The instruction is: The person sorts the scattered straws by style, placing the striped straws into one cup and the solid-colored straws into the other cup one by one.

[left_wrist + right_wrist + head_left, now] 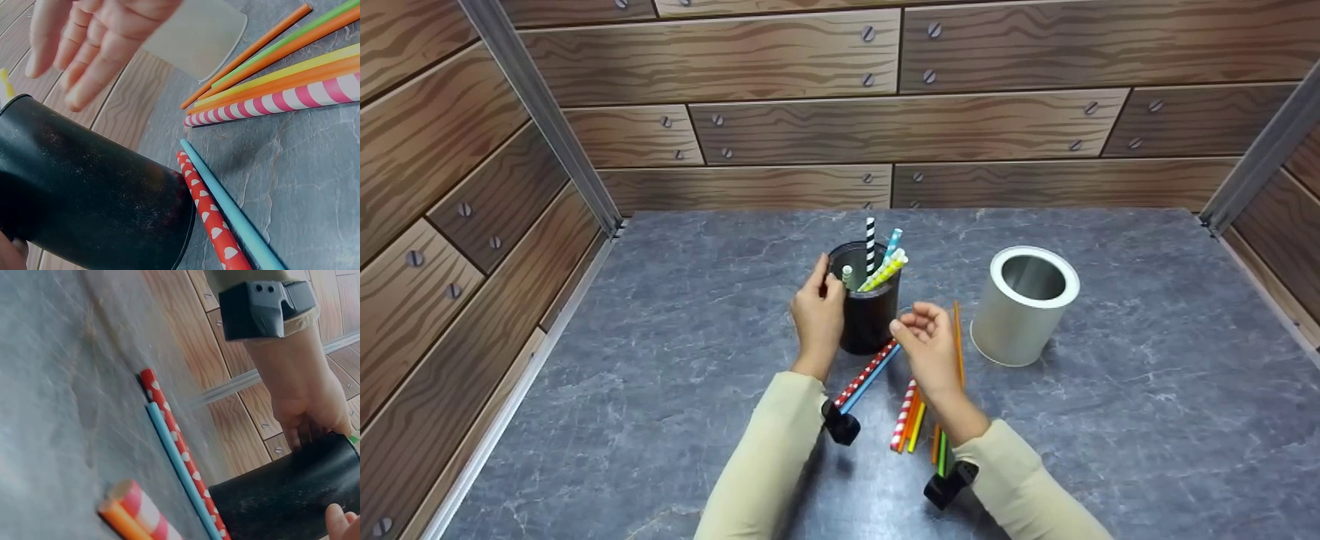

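Observation:
My left hand (819,313) grips the rim of a black cup (870,319) on its left side, with thumb and fingers at the edge. Inside the cup stand several paper straws: a black-and-white striped straw (871,244), a blue straw (894,241), yellow straws (885,273) and a green-and-white straw (847,274). Just right of the cup, my right hand (928,345) hangs with loosely bent fingers and nothing between them. A red straw with white hearts (212,222) and a thin blue stick (230,211) lie against the cup's base.
A pink-and-white striped straw (270,104) lies by thin orange, yellow and green sticks (315,35) under and beside my right forearm. To the right stands a silver can (1020,322) with a white rim. Wood-patterned walls (810,127) bound the grey tabletop (660,337).

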